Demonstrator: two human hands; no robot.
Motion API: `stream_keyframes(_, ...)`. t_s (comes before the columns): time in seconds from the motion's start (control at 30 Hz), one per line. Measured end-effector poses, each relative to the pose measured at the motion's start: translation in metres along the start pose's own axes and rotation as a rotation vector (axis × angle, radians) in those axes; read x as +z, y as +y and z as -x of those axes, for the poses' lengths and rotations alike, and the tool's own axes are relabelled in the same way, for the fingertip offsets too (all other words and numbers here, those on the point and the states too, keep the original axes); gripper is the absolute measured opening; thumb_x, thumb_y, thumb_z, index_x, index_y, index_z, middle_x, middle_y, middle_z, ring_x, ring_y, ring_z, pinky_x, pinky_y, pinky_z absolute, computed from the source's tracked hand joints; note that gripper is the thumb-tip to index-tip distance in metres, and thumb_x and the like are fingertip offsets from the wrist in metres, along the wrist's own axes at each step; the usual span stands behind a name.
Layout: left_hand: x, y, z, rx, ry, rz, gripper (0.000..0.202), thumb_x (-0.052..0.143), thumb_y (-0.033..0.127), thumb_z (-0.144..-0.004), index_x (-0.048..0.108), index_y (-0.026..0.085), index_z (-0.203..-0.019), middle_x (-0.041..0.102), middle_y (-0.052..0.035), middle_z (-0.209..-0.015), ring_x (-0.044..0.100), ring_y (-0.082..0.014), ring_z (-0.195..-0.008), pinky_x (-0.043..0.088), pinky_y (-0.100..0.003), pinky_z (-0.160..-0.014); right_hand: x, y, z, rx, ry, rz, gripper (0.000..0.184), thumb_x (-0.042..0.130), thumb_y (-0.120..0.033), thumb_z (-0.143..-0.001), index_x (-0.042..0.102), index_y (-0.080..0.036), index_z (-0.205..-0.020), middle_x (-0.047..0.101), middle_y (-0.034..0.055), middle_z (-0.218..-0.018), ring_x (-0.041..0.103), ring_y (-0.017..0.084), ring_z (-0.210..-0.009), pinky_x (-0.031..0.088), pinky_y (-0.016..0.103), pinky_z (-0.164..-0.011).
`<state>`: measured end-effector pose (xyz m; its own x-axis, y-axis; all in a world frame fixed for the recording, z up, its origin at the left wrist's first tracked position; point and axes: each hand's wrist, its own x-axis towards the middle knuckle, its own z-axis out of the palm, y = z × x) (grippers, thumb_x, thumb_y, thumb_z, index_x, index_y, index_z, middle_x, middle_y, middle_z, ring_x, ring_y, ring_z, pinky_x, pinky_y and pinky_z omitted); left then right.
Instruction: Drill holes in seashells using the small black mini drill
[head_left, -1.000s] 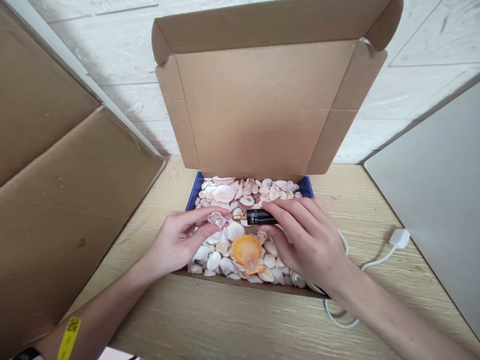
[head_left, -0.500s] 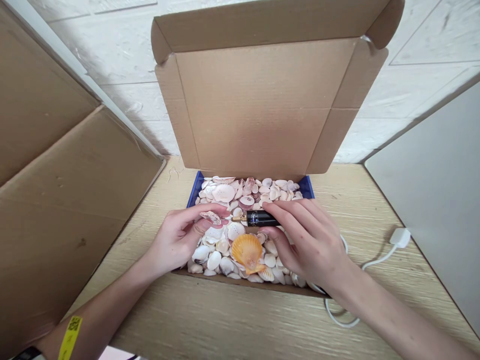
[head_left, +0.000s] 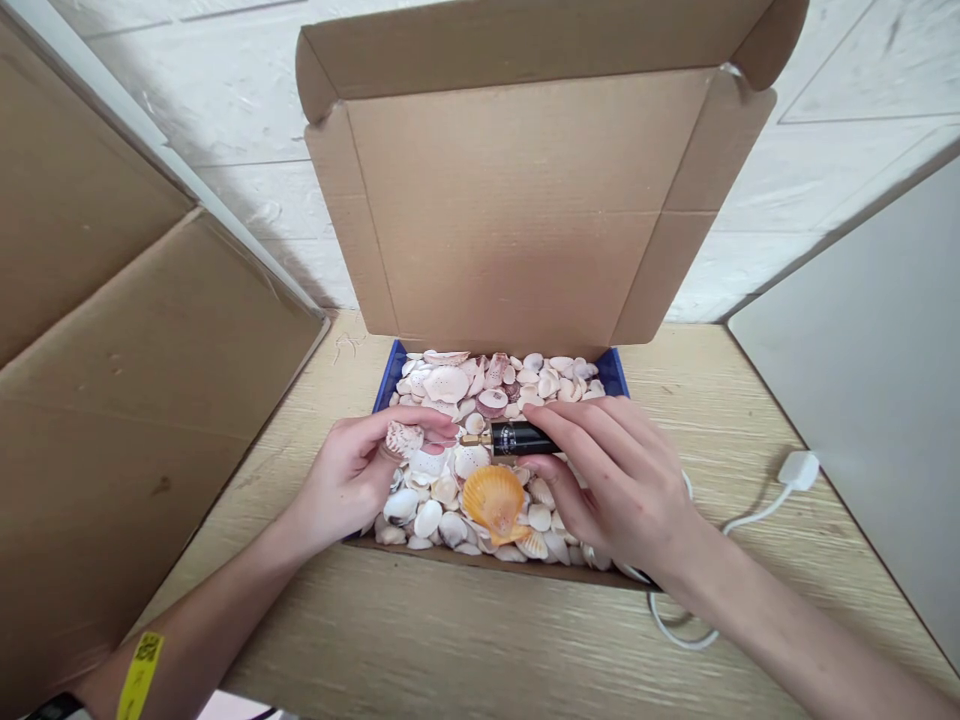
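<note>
My left hand (head_left: 349, 465) pinches a small ribbed, speckled seashell (head_left: 405, 440) between thumb and fingers. Facing it from the right, my right hand (head_left: 619, 480) grips a black mini electric drill (head_left: 521, 437) with a brass chuck. The drill lies level, its tip pointing left at my left fingertips, and the shell sits a little apart from the chuck. Below both hands is an open cardboard box (head_left: 480, 565) full of pale seashells (head_left: 427, 518). A large orange scallop shell (head_left: 493, 500) rests on top of them, just under the drill.
The box's raised lid (head_left: 517, 210) leans toward a white brick wall (head_left: 255, 110). A white cable (head_left: 757, 515) with a plug (head_left: 799, 470) lies on the wooden table (head_left: 390, 640) at right. Cardboard (head_left: 135, 400) stands at left, a grey panel (head_left: 870, 380) at right.
The shell in my left hand has turned and shifted slightly left, away from the drill tip, showing its ribbed outer face. My right hand and the drill have stayed nearly still.
</note>
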<state>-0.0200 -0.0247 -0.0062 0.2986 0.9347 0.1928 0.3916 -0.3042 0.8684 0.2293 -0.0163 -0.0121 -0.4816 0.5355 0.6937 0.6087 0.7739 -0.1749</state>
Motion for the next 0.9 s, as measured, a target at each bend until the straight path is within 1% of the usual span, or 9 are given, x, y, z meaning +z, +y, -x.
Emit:
stream_keyframes(0.1, 0.0000, -0.0001, -0.0002, 0.018, -0.005, 0.010, 0.031, 0.044, 0.004, -0.087, 0.068, 0.017, -0.102, 0.076, -0.0055, -0.099, 0.071, -0.0177, -0.090, 0.058, -0.031, -0.084, 0.0001, 0.0002, -0.0005, -0.017, 0.002, 0.005, 0.030, 0.056, -0.022, -0.089, 0.055, -0.012, -0.117, 0.069, 0.0106, -0.093, 0.059, 0.019, -0.077, 0.048, 0.034, -0.067)
stream_keyframes(0.27, 0.0005, 0.0006, -0.0008, 0.030, -0.026, 0.053, 0.032, 0.044, 0.002, -0.086, 0.068, 0.019, -0.098, 0.075, -0.0049, -0.098, 0.070, -0.0190, -0.094, 0.057, -0.031, -0.084, -0.0001, 0.0005, -0.0017, -0.052, -0.017, -0.007, 0.029, 0.059, -0.020, -0.088, 0.056, -0.006, -0.113, 0.068, 0.0127, -0.092, 0.057, 0.019, -0.077, 0.049, 0.033, -0.066)
stream_keyframes(0.43, 0.0005, 0.0010, -0.0001, 0.030, -0.052, 0.064, 0.028, 0.044, 0.006, -0.089, 0.066, 0.021, -0.096, 0.074, -0.0050, -0.097, 0.070, -0.0195, -0.096, 0.057, -0.033, -0.087, -0.0006, 0.0005, -0.0028, -0.077, -0.030, -0.014, 0.029, 0.060, -0.022, -0.088, 0.055, -0.008, -0.114, 0.069, 0.0116, -0.092, 0.058, 0.019, -0.077, 0.051, 0.032, -0.069)
stream_keyframes(0.53, 0.0006, 0.0012, -0.0001, 0.024, -0.067, 0.058, 0.027, 0.044, 0.006, -0.089, 0.065, 0.021, -0.096, 0.075, -0.0058, -0.098, 0.070, -0.0204, -0.097, 0.057, -0.034, -0.087, -0.0010, 0.0003, -0.0030, -0.082, -0.032, -0.009, 0.029, 0.059, -0.022, -0.089, 0.055, -0.008, -0.114, 0.069, 0.0121, -0.092, 0.059, 0.019, -0.077, 0.051, 0.032, -0.068)
stream_keyframes(0.67, 0.0009, 0.0003, -0.0003, 0.044, -0.085, 0.053, 0.028, 0.045, 0.003, -0.087, 0.065, 0.020, -0.097, 0.075, -0.0060, -0.100, 0.071, -0.0192, -0.095, 0.057, -0.031, -0.084, -0.0011, 0.0002, -0.0027, -0.086, -0.034, -0.006, 0.031, 0.061, -0.021, -0.087, 0.055, -0.006, -0.114, 0.069, 0.0132, -0.093, 0.058, 0.020, -0.078, 0.051, 0.033, -0.068)
stream_keyframes(0.73, 0.0009, -0.0008, -0.0001, 0.066, -0.089, 0.048, 0.030, 0.044, 0.001, -0.085, 0.064, 0.019, -0.096, 0.075, -0.0048, -0.093, 0.072, -0.0181, -0.091, 0.057, -0.029, -0.080, -0.0009, 0.0004, -0.0026, -0.085, -0.036, -0.005, 0.031, 0.061, -0.020, -0.087, 0.055, -0.007, -0.114, 0.069, 0.0128, -0.093, 0.059, 0.019, -0.078, 0.052, 0.033, -0.069)
stream_keyframes(0.83, 0.0006, -0.0020, 0.0001, 0.083, -0.098, 0.043, 0.035, 0.041, -0.003, -0.080, 0.063, 0.018, -0.096, 0.073, -0.0010, -0.078, 0.071, -0.0162, -0.081, 0.057, -0.026, -0.074, -0.0008, 0.0006, -0.0029, -0.079, -0.035, -0.001, 0.029, 0.060, -0.022, -0.088, 0.055, -0.010, -0.114, 0.069, 0.0114, -0.093, 0.059, 0.019, -0.077, 0.051, 0.032, -0.068)
stream_keyframes(0.9, 0.0003, -0.0019, -0.0002, 0.079, -0.099, 0.030, 0.038, 0.039, -0.004, -0.076, 0.063, 0.018, -0.094, 0.071, 0.0006, -0.075, 0.070, -0.0149, -0.076, 0.055, -0.026, -0.072, -0.0008, 0.0007, -0.0033, -0.081, -0.034, -0.005, 0.028, 0.060, -0.022, -0.088, 0.056, -0.009, -0.112, 0.069, 0.0118, -0.091, 0.059, 0.019, -0.075, 0.051, 0.033, -0.067)
